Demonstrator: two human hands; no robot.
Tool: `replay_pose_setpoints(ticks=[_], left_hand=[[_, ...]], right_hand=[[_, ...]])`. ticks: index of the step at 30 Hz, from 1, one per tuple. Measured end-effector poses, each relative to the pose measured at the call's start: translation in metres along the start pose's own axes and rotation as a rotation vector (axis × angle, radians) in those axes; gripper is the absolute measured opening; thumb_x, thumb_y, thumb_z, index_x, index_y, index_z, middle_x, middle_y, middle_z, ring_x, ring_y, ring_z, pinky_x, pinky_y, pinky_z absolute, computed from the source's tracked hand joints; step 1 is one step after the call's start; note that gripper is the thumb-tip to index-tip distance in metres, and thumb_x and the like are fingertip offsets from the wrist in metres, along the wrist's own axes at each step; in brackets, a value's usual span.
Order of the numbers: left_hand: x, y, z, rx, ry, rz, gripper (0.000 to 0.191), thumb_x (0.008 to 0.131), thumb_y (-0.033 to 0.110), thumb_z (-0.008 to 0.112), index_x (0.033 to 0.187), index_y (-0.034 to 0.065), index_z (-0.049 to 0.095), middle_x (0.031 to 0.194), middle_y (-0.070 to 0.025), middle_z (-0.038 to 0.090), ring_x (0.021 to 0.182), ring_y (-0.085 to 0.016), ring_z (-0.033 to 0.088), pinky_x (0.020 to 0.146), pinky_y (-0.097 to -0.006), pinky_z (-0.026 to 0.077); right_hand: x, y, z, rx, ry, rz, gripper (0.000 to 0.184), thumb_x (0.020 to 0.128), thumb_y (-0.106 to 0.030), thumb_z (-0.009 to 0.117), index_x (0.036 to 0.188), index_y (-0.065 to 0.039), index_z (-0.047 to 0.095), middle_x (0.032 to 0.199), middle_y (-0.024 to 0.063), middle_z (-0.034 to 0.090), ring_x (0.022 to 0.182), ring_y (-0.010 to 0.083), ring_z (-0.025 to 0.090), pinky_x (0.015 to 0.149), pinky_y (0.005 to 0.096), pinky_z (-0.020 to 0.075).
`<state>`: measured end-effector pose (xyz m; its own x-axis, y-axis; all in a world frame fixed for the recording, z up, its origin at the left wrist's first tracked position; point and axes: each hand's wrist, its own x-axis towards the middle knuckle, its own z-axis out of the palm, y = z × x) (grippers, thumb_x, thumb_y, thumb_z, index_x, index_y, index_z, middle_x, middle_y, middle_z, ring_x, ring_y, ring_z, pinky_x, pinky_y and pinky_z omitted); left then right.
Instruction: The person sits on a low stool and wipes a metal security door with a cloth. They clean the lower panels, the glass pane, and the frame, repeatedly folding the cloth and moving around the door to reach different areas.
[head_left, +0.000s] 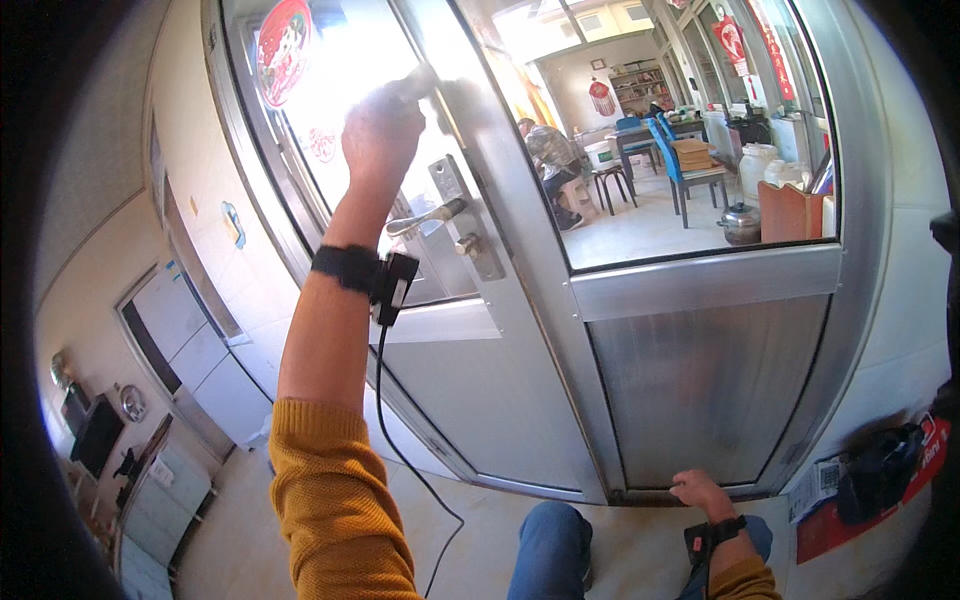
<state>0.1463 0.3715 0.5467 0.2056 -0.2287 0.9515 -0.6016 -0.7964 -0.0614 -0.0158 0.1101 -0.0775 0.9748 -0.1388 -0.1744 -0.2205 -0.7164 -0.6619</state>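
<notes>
My left hand (386, 131) is raised against the upper edge of a metal-framed glass door (491, 195), above its lever handle (426, 217). Its fingers are bent around something dark, perhaps a cloth, but glare blurs it and I cannot tell what it is. A lock knob (469, 244) sits below the handle on the same plate. Low on the right, my right hand (699, 491) hangs in front of the bottom of the metal panel (705, 390), its fingers curled, with nothing visible in them. Both wrists wear black straps with small devices; a cable runs down from the left one.
Behind the glass, a person (553, 161) sits bent over near a blue chair (679, 165) and a metal pot (739, 223). A black bag (877, 472) lies on red packaging at the lower right. A cabinet (161, 487) stands at the left.
</notes>
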Motion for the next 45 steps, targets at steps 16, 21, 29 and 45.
replay_pose_setpoints(ticks=[16,21,29,45], left_hand=[[-0.038,0.008,0.023,0.129,-0.066,0.295,0.026,0.086,0.027,0.053,0.105,0.0179,0.069,0.103,-0.008,0.067,0.092,-0.026,0.063,0.085,-0.0347,0.048],[0.003,0.001,0.016,-0.022,0.008,0.123,0.038,0.081,0.015,0.066,0.118,0.0169,0.061,0.109,-0.0102,0.063,0.095,-0.026,0.063,0.08,-0.0382,0.052],[0.038,0.028,0.047,0.662,0.186,0.352,0.039,0.081,0.012,0.064,0.12,0.0174,0.059,0.115,-0.0049,0.06,0.099,-0.026,0.055,0.085,-0.036,0.049],[-0.016,-0.005,0.027,-0.169,0.239,0.302,0.036,0.08,0.008,0.067,0.115,0.0145,0.062,0.105,-0.0065,0.067,0.096,-0.023,0.064,0.08,-0.0363,0.053]], right_hand=[[-0.004,0.008,0.003,0.127,-0.011,0.059,0.043,0.082,-0.028,0.062,0.115,-0.001,0.06,0.12,0.0215,0.057,0.112,0.0368,0.053,0.095,0.0422,0.0422],[-0.002,0.006,0.0,0.049,-0.037,0.048,0.044,0.081,-0.029,0.063,0.116,-0.001,0.06,0.121,0.0214,0.056,0.113,0.0364,0.053,0.095,0.0427,0.0426],[0.007,0.008,0.003,0.036,-0.049,0.057,0.045,0.083,-0.03,0.061,0.119,-0.002,0.058,0.122,0.02,0.056,0.114,0.0362,0.052,0.097,0.0422,0.0411],[0.004,0.017,0.009,0.079,-0.018,0.057,0.042,0.082,-0.029,0.063,0.115,-0.002,0.06,0.119,0.0218,0.057,0.112,0.0371,0.052,0.095,0.0418,0.0414]])
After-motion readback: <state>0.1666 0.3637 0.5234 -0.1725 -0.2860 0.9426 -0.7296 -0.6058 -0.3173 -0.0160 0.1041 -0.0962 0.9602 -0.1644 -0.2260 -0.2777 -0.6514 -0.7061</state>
